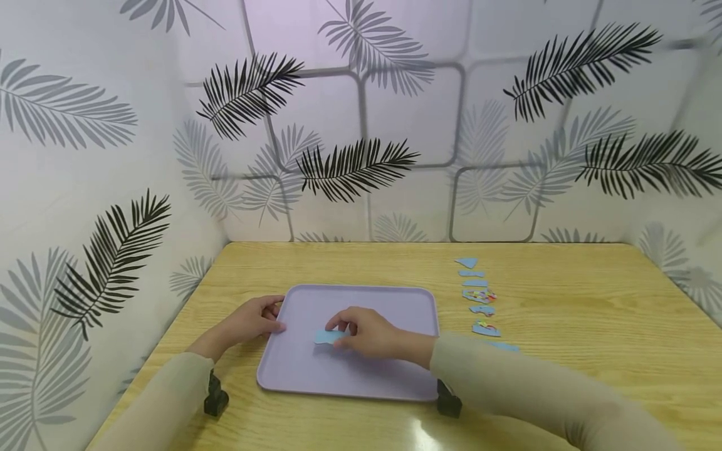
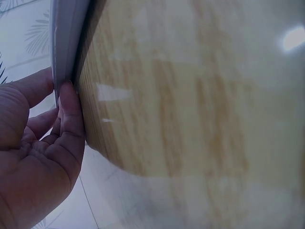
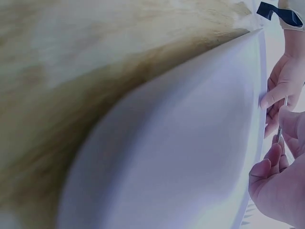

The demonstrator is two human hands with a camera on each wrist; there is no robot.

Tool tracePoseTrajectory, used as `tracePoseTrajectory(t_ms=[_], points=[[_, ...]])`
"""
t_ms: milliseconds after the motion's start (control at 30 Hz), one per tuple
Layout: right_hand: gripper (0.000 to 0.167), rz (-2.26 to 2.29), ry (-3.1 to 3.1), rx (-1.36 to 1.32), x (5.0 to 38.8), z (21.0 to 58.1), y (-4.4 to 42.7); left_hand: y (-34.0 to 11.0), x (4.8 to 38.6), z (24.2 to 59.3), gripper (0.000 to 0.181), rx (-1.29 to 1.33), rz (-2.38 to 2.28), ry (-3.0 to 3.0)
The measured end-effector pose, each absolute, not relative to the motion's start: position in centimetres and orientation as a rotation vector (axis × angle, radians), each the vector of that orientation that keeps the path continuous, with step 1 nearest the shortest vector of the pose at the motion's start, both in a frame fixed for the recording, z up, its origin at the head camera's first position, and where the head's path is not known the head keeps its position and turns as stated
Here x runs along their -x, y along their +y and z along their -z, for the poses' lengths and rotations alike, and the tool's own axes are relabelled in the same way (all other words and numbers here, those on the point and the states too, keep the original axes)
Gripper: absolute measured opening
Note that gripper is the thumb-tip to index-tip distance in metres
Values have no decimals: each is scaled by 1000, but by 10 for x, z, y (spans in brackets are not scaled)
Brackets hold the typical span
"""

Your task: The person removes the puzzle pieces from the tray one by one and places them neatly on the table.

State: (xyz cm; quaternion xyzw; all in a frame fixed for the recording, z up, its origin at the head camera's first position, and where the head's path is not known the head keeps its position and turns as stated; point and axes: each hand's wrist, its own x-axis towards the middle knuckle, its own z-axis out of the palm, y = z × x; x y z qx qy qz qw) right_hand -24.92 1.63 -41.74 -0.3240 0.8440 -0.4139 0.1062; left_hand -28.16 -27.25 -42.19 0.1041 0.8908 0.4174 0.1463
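A lilac rectangular tray [image 1: 395, 307] lies on the wooden table. At its left rim is my left hand [image 1: 254, 319], thumb over the edge; the left wrist view shows the tray's rim [image 2: 66, 38] pinched between thumb and fingers. Over the tray's middle, my right hand [image 1: 369, 332] pinches a flat, light blue piece [image 1: 324, 337] with a wavy lower edge. Whether that piece touches the tray cannot be told. In the right wrist view the piece appears edge-on as a thin strip between thumb and fingers.
Right of the tray, several flat light blue pieces stand in a column, among them a triangular one [image 1: 467, 263] and a piece with colourful print [image 1: 478, 295]. The lowest piece [image 1: 504, 346] is partly behind my right sleeve. A leaf-patterned wall [image 1: 406, 207] borders the table [image 1: 592, 313].
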Motion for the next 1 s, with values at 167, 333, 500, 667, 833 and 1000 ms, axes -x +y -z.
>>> tracePoseTrajectory(t_ms=[167, 333, 500, 667, 833, 1000], points=[[24, 1246, 2483, 974, 247, 412, 30, -272, 282, 422, 64, -307, -1202, 2568], [25, 1267, 2499, 953, 245, 410, 47, -272, 282, 422, 64, -309, -1213, 2558], [24, 1300, 2505, 962, 244, 413, 66, -273, 282, 422, 65, -304, -1225, 2552], [25, 1371, 2490, 980, 241, 411, 88, -271, 282, 421, 65, -288, -1208, 2560], [24, 1412, 2503, 958, 236, 410, 112, -271, 282, 420, 65, -274, -1185, 2574], [24, 1455, 2506, 919, 229, 412, 135, -271, 282, 421, 65, -284, -1202, 2567]])
